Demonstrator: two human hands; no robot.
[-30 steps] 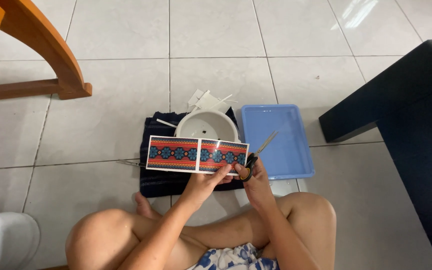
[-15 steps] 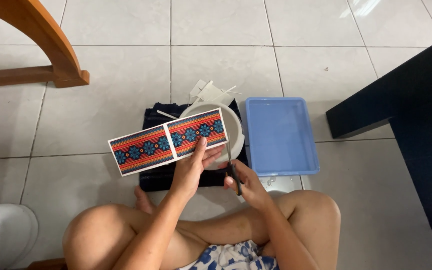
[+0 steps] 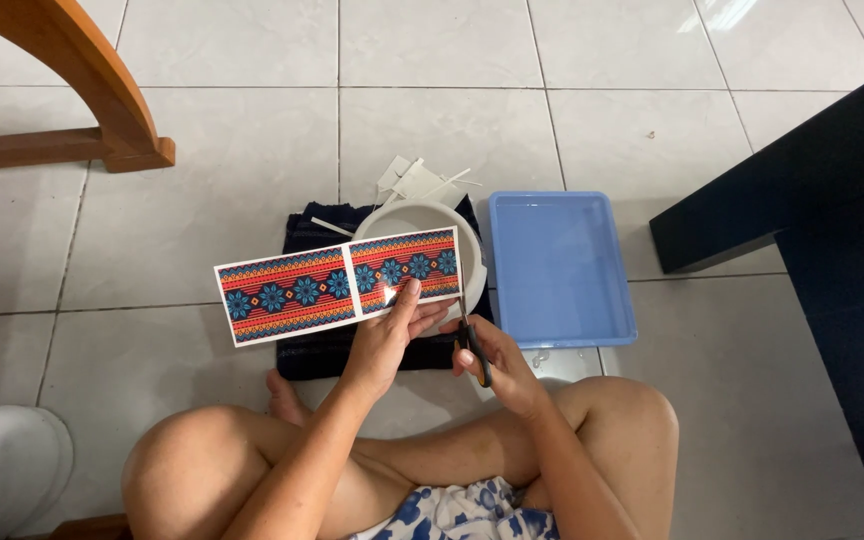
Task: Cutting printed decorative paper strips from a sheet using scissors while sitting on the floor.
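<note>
**Cutting a patterned sheet over the floor**

At centre frame, the left hand (image 3: 384, 335) pinched the lower edge of a patterned paper strip (image 3: 337, 283). To cut cleanly, it needed holding taut and level. Just right, the right hand (image 3: 497, 362) was closed around scissors (image 3: 473, 350). Behind sat a white bowl (image 3: 422, 215), contents hidden; at right, a blue tray (image 3: 562, 265) looked empty.

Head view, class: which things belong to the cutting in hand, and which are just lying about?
In use:
left hand holding the patterned card strip
right hand holding the scissors

Lying about:
white bowl
dark cloth
blue tray
white paper scraps
wooden chair leg
</note>
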